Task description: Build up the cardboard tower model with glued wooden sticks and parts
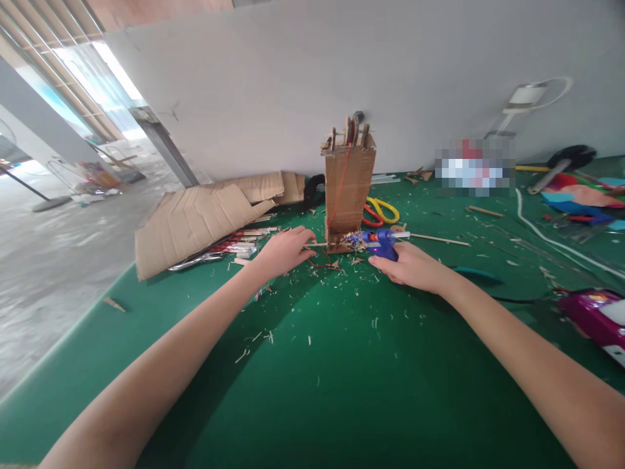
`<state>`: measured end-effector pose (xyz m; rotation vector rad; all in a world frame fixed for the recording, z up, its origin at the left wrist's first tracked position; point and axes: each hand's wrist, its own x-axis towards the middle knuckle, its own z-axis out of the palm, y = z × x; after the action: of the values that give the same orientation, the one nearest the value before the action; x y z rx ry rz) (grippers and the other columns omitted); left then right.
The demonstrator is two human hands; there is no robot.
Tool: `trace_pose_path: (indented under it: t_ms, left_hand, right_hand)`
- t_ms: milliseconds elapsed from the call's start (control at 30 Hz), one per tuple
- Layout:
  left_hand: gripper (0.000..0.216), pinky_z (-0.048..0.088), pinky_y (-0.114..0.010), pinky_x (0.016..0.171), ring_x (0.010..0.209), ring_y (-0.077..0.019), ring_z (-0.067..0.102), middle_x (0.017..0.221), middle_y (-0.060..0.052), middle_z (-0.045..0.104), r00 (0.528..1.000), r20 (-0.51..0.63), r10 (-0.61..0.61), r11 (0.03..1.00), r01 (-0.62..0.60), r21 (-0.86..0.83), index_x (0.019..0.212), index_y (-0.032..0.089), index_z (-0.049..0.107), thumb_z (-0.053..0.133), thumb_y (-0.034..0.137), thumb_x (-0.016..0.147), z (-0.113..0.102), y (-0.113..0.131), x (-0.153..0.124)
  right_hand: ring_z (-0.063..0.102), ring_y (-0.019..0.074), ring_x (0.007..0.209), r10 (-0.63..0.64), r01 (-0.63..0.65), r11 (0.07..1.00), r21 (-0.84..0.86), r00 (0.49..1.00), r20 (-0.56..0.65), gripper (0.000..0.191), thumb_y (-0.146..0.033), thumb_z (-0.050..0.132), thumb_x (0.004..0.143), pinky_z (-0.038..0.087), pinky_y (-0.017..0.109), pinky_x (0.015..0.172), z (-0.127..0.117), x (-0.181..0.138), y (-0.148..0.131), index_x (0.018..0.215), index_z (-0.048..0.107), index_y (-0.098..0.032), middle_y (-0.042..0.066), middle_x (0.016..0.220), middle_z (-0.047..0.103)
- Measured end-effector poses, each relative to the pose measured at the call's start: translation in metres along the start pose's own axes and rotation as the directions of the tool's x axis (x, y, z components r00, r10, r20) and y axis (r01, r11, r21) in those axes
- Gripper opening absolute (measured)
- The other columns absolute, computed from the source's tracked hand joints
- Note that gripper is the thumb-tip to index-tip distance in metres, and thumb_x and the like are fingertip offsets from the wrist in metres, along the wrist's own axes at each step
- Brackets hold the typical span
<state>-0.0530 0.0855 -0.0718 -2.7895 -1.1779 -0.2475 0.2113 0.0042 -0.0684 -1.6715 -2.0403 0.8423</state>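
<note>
A tall cardboard tower [347, 189] stands on the green table [312, 365], with wooden discs and a red thread at its top. My left hand [286, 251] is closed in a pinch on a thin wooden stick [318, 245] that runs to the tower's base. My right hand [413, 266] grips a blue glue gun [381, 242], whose nozzle points at the foot of the tower where the stick meets it. Wood shavings lie scattered around the base.
Flattened cardboard sheets [195, 218] and several red-handled tools [229, 247] lie at the left. Yellow and red scissors [383, 212] sit behind the tower. A long wooden stick [439, 240], a white cable [551, 244] and a pink toy car [598, 316] are on the right.
</note>
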Motion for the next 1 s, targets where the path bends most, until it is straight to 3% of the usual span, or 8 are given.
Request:
trace_pose_path:
  t_ms: [433,767,1000]
  left_hand:
    - [0.027,0.044,-0.030,0.079,0.089,-0.0179,0.060,0.097,-0.006,0.065,1.000,-0.015,0.013,0.998,-0.014,-0.053,0.095,0.018,0.062,0.036,0.026,0.094,0.0006,0.0012,0.0022]
    - [0.029,0.043,-0.031,0.080,0.090,-0.0191,0.059,0.097,-0.008,0.063,0.994,0.072,0.078,0.994,-0.083,0.073,0.101,0.016,0.061,0.034,0.019,0.093,0.0009,0.0001,0.0029]
    - [0.022,0.044,-0.030,0.075,0.089,-0.0190,0.059,0.103,-0.006,0.060,1.000,-0.016,-0.017,1.000,0.017,-0.020,0.107,0.019,0.055,0.045,0.029,0.090,0.0008,0.0015,-0.0002]
  right_hand:
    - [0.046,0.0131,0.042,-0.009,0.009,1.000,0.028,1.000,-0.003,0.039,-0.051,0.044,0.083,0.038,0.031,0.053,-0.0002,-0.0004,0.0022,0.057,0.041,-0.022,-0.001,0.044,0.050]
    - [0.048,0.0135,0.043,0.011,-0.011,1.000,0.030,1.000,-0.005,0.040,-0.052,0.045,0.082,0.040,0.032,0.053,-0.0001,-0.0015,0.0008,0.058,0.042,-0.021,-0.001,0.045,0.051]
    - [0.047,0.0129,0.043,-0.005,0.005,0.999,0.049,1.000,-0.007,0.039,-0.051,0.045,0.083,0.039,0.031,0.054,0.0000,-0.0021,0.0000,0.058,0.042,-0.021,-0.001,0.045,0.051]
